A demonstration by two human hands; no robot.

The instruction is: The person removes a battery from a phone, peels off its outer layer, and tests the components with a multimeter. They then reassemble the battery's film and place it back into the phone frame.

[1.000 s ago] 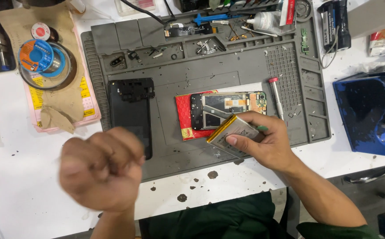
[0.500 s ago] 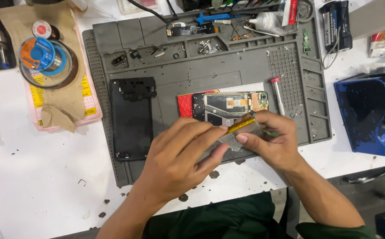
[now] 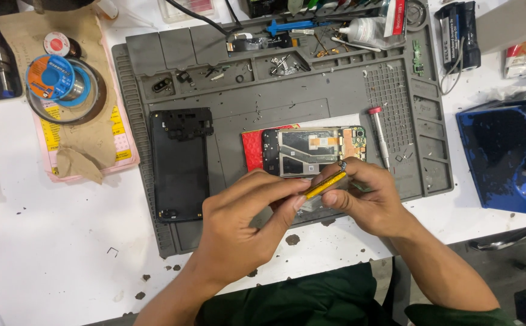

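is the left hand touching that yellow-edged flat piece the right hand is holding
Touching. The head view shows the left hand fingertips pressed on the yellow-edged flat piece, which the right hand also grips.

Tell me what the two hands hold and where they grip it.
Both hands hold one flat, yellow-edged phone battery edge-on. The right hand pinches its upper end; the left hand's fingertips grip its lower end.

A grey silicone work mat (image 3: 335,90) lies on a white table (image 3: 51,253); on it, an opened phone body (image 3: 314,151) lies centre, a black rectangular back cover (image 3: 179,163) to its left, and a red-capped screwdriver (image 3: 379,136) to its right. Both hands, left (image 3: 245,223) and right (image 3: 368,196), meet in front of the phone, holding a thin yellow-edged flat battery (image 3: 324,185) between them. A blue spool of solder wire (image 3: 57,78) rests left of the mat.
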